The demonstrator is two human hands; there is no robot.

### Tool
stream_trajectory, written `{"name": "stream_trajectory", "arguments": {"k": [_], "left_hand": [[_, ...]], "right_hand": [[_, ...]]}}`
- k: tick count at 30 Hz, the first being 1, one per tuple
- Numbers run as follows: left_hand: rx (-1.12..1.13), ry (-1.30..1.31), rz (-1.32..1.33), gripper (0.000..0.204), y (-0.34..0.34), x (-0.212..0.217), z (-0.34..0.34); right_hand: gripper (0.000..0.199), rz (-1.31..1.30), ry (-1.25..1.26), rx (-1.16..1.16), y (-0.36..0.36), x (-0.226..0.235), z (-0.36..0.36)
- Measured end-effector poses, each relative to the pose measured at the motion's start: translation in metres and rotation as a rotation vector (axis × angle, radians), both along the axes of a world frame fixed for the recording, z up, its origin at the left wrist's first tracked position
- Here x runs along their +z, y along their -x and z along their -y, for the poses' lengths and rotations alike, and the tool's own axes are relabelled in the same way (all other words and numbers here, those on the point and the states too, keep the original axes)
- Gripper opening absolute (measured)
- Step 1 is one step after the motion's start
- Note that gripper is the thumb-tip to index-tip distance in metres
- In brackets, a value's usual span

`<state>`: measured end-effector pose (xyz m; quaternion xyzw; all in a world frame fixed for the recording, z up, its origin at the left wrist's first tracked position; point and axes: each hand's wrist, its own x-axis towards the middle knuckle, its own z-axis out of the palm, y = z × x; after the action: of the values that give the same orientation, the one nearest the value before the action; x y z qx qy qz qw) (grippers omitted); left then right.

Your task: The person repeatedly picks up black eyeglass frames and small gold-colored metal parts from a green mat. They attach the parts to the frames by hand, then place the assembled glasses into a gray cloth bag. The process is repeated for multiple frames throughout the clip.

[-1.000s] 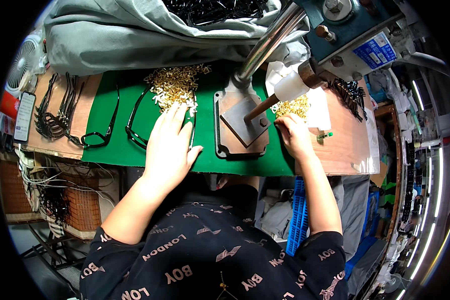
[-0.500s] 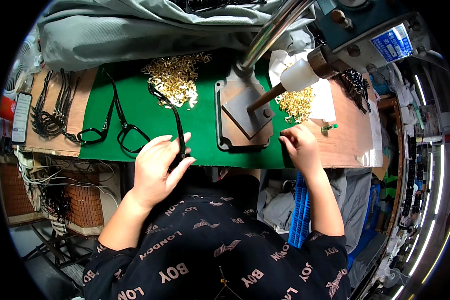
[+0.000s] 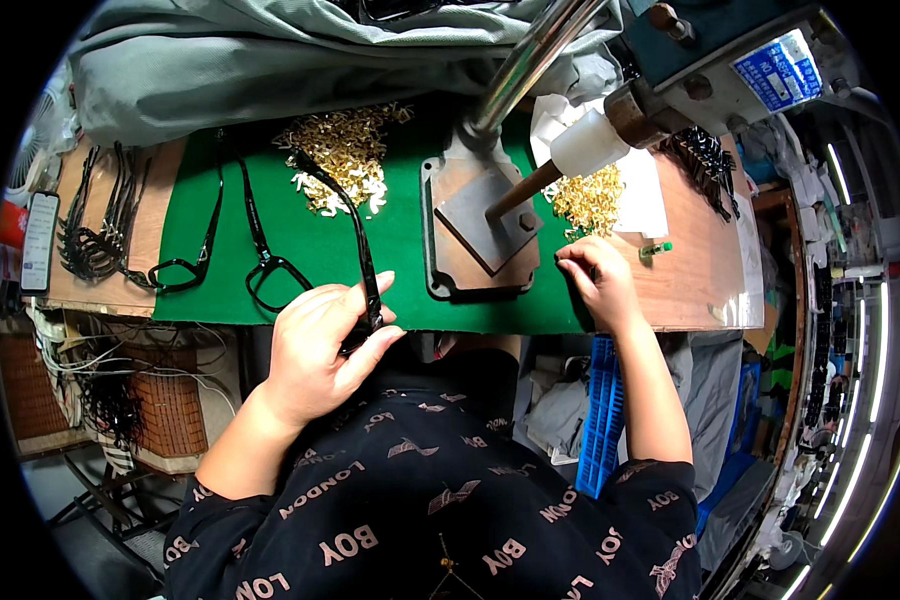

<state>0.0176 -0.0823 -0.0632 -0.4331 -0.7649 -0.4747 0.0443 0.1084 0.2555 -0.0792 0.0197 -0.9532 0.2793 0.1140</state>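
My left hand (image 3: pixel 322 340) is closed around the near part of a black eyeglass frame (image 3: pixel 358 228). One temple stands up past my fingers and the other slants away to the left. One rim shows beside my knuckles; my hand hides the rest. Farther left, another black rim with its temple (image 3: pixel 213 225) lies on a green mat (image 3: pixel 400 285). My right hand (image 3: pixel 600 280) rests at the mat's right edge, thumb and fingers pinched together. Whatever they hold is too small to make out. Just beyond it lies a pile of small gold-coloured metal pieces (image 3: pixel 590 200).
A bench press with a square metal plate (image 3: pixel 480 225) stands between my hands; its shaft and white collar (image 3: pixel 588 145) lean in from the right. Another gold pile (image 3: pixel 345 150) lies behind the left hand. Black temples (image 3: pixel 100 240), a phone (image 3: pixel 38 243) and a small green-capped vial (image 3: pixel 656 249) are nearby.
My left hand and its eyeglass frame have shifted slightly right and nearer, so the held rim lies farther from the other black rim. My right hand stays pinched in about the same place.
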Motion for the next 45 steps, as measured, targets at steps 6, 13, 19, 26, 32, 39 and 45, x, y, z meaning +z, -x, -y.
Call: {"name": "stream_trajectory", "arguments": {"k": [6, 13, 19, 26, 32, 39, 45], "left_hand": [[-0.185, -0.045, 0.302, 0.064, -0.006, 0.014, -0.007], [-0.258, -0.222, 0.417, 0.070, -0.007, 0.026, -0.025], [-0.344, -0.076, 0.461, 0.070, -0.002, 0.031, -0.018], [-0.346, -0.092, 0.515, 0.062, 0.003, 0.038, -0.013], [-0.335, -0.159, 0.560, 0.058, 0.003, 0.036, -0.014], [-0.366, -0.158, 0.576, 0.058, 0.002, 0.037, -0.014], [-0.372, -0.097, 0.429, 0.066, 0.004, 0.039, -0.021]], "right_hand": [[0.011, 0.124, 0.330, -0.133, 0.004, 0.036, 0.066], [0.020, -0.150, 0.471, 0.238, 0.012, 0.079, 0.139], [0.029, -0.065, 0.442, 0.323, 0.020, 0.090, 0.137], [0.030, -0.064, 0.318, 0.418, 0.023, 0.099, 0.140], [0.031, -0.100, 0.296, 0.386, 0.022, 0.097, 0.143], [0.017, 0.071, 1.170, 0.140, 0.021, 0.080, 0.159], [0.005, 0.398, 1.093, 0.161, 0.026, 0.092, 0.143]]}}
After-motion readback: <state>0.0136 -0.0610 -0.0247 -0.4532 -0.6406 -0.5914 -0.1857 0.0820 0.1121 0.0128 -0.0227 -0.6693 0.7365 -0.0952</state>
